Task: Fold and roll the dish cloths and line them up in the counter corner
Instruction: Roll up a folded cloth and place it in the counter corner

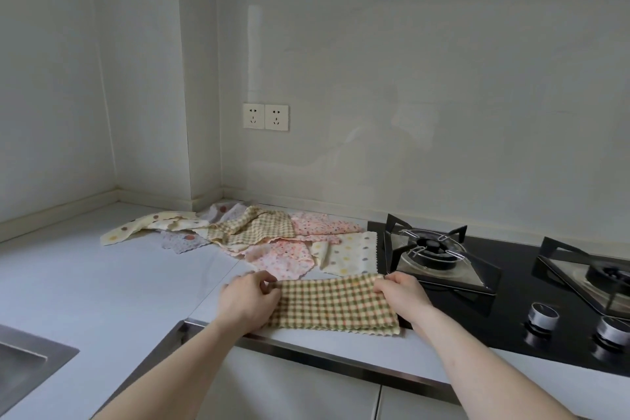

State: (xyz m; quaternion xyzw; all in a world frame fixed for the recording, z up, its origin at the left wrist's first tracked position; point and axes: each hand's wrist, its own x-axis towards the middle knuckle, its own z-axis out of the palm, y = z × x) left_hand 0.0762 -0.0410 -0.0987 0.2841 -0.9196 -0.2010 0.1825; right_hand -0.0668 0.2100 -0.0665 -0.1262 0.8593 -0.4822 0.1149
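Note:
A green-and-cream checked dish cloth (332, 305) lies folded into a wide strip at the counter's front edge. My left hand (247, 300) pinches its far left corner, and my right hand (402, 293) pinches its far right corner. Behind it, a loose pile of unfolded dish cloths (252, 232) spreads toward the wall: a second checked one, pink floral ones (283, 254), cream dotted ones (351, 254) and a pale one with large dots (150, 227).
The white counter (102, 276) runs left to the corner by the wall column (201, 164). A black gas hob (511, 300) with two burners and knobs sits right of the cloth. A steel sink (24, 365) is at the lower left. Two wall sockets (266, 117) are above the pile.

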